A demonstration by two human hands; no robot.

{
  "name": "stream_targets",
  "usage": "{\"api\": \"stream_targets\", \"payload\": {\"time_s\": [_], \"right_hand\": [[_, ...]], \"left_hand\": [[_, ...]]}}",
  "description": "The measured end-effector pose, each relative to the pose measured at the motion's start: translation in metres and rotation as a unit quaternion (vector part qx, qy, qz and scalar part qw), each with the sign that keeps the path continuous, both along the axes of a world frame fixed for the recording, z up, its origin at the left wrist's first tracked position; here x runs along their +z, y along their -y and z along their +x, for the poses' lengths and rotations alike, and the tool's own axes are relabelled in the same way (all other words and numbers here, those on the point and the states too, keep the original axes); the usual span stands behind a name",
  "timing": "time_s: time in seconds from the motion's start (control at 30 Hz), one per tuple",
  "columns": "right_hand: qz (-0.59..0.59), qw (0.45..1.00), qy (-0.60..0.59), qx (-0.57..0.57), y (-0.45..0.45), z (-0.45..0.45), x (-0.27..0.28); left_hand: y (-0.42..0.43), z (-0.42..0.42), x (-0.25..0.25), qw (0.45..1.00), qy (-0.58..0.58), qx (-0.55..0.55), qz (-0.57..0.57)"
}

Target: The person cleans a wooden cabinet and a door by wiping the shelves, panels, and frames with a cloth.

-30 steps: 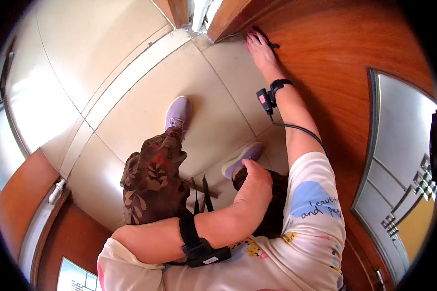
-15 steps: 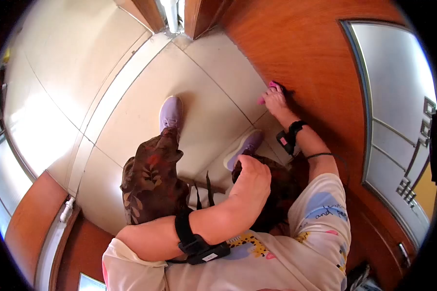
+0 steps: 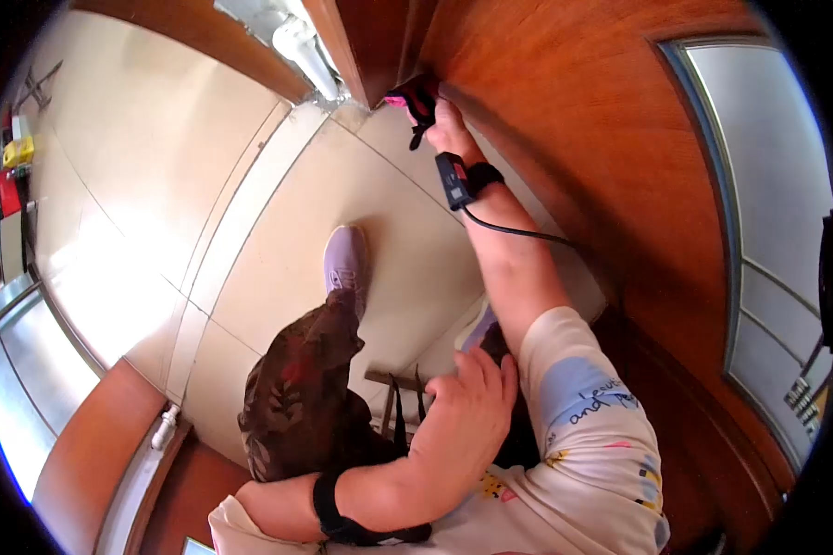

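Observation:
My right hand point(image 3: 446, 125) reaches to the bottom of the wooden door, at the corner by the door frame. Its fingers are wrapped round a pink and black cloth point(image 3: 416, 102), which partly hides them. The cloth is against the wood low down, with a dark end hanging over the floor tiles. My left hand point(image 3: 472, 393) lies over my bent right knee, its fingers slightly apart, with nothing seen in it.
The wooden door point(image 3: 583, 120) with a glass panel point(image 3: 759, 157) fills the right side. A white pipe point(image 3: 307, 57) stands beside the door frame point(image 3: 356, 55). My purple shoe point(image 3: 345, 259) is on the tiled floor point(image 3: 278, 213). Coloured items point(image 3: 14, 171) are at far left.
My right hand has moved with the cloth along the door's lower edge, up and left to the frame corner. The fingers of my left hand have spread a little. The view has shifted.

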State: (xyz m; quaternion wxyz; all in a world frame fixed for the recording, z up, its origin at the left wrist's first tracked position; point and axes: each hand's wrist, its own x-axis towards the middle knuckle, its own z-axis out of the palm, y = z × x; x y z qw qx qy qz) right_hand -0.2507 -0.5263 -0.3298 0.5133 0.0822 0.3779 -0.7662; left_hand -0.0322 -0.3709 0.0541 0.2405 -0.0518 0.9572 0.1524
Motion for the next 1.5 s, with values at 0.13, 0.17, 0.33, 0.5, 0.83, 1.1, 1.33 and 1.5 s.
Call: {"api": "stream_targets", "payload": {"time_s": [0.13, 0.17, 0.33, 0.5, 0.83, 1.1, 1.33, 1.5], "right_hand": [[0.056, 0.998, -0.034, -0.009, 0.011, 0.009, -0.024], [0.062, 0.997, -0.024, 0.04, 0.019, -0.004, -0.052], [0.004, 0.96, 0.244, -0.134, 0.022, -0.01, -0.027], [-0.065, 0.97, 0.172, -0.158, -0.026, -0.023, -0.045], [0.02, 0.983, 0.076, -0.165, -0.239, -0.062, -0.044], [0.319, 0.932, -0.118, -0.129, -0.312, -0.044, 0.013], [-0.136, 0.936, 0.145, -0.291, -0.134, -0.033, -0.121], [-0.018, 0.968, 0.045, -0.246, -0.143, -0.032, -0.016]], "left_hand": [[0.002, -0.004, -0.006, 1.0, 0.014, -0.014, -0.002], [0.005, -0.006, -0.005, 0.999, 0.028, -0.019, 0.012], [0.003, -0.011, -0.008, 0.999, 0.032, -0.031, 0.014], [-0.005, -0.014, -0.009, 0.997, 0.041, -0.059, -0.006], [-0.041, -0.01, -0.01, 0.998, 0.018, -0.046, 0.026], [-0.054, -0.013, -0.014, 0.998, -0.002, -0.059, -0.009], [-0.064, -0.017, -0.026, 0.998, 0.001, -0.068, -0.004], [-0.062, -0.023, -0.027, 0.996, -0.015, -0.079, -0.032]]}}
